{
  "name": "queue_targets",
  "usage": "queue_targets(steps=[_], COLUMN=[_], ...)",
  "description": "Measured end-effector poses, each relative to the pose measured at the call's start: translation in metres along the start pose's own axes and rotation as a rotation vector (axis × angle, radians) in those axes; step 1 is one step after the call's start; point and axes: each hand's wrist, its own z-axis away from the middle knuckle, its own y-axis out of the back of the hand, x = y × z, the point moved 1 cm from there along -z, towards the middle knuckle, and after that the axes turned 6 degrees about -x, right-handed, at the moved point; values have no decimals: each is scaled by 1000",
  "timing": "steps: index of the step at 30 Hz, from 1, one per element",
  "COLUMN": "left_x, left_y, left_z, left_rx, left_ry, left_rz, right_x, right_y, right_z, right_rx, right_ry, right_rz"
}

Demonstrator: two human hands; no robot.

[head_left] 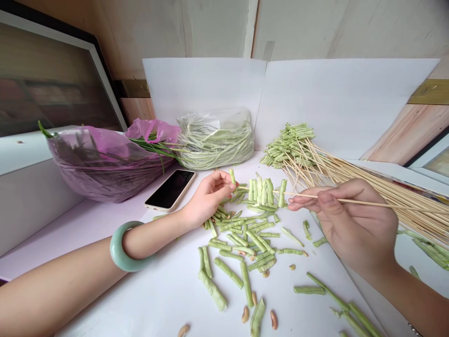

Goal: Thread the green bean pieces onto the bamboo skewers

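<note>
My right hand (pixel 354 224) is closed on a thin wooden skewer (pixel 368 202) that runs leftward across the view. Several short pieces of green bean (pixel 261 191) are threaded crosswise on the skewer, one of them a little apart from the rest, nearer my right fingers. At the skewer's left end, my left hand (pixel 210 192) pinches a piece of green bean (pixel 232 176) between thumb and fingers. Whether the tip has gone through this piece is hard to see. Below both hands, many cut bean pieces (pixel 245 238) lie scattered on the white surface.
Behind my right hand lies a pile of skewers (pixel 386 180) with threaded beans (pixel 289 145) at their far ends. A clear bag of long beans (pixel 220 140), a purple bag (pixel 108 159) and a phone (pixel 170 189) sit at the left. Loose brown seeds (pixel 273 319) lie in front.
</note>
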Motion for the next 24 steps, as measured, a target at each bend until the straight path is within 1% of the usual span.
queue_targets(steps=[5, 11, 24], left_x=[3, 5, 1], left_y=[-2, -2, 0], left_z=[1, 1, -1], left_rx=[-28, -46, -37], left_ry=[4, 14, 29], left_rz=[40, 30, 19], right_x=[-1, 1, 6], right_y=[-1, 0, -2], right_z=[1, 3, 4], right_rx=[0, -27, -42], right_ry=[42, 98, 100], right_rz=[11, 71, 30])
